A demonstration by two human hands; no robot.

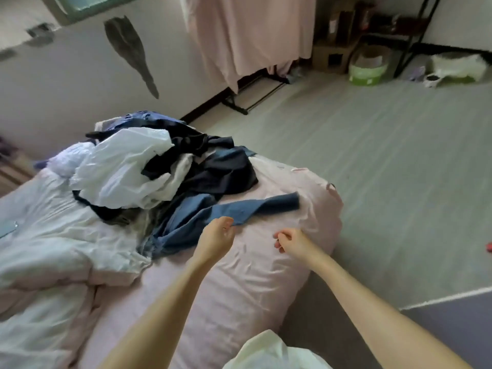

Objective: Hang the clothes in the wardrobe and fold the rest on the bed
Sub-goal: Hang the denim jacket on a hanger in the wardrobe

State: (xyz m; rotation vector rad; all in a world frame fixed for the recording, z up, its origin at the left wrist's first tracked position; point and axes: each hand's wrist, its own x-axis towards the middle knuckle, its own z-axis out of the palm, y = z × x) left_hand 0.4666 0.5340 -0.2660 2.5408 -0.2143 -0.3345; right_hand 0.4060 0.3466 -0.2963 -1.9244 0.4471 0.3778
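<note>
A heap of clothes (165,169), white, navy and blue, lies on the pink bed (266,262). A blue garment (239,211) stretches out of the heap toward the bed's corner. My left hand (217,235) pinches the near edge of this blue garment at about its middle. My right hand (290,242) hovers just above the pink sheet, to the right of the garment, with its fingers loosely curled and nothing in them. A white cloth (269,352) shows at the bottom edge, close to me.
A white and pink quilt (53,249) is bunched on the left of the bed. A pink sheet hangs on a drying rack (253,35) by the far wall. A green tub (368,67) and a black shelf frame (415,27) stand at the back right, beyond the pale floor (399,169).
</note>
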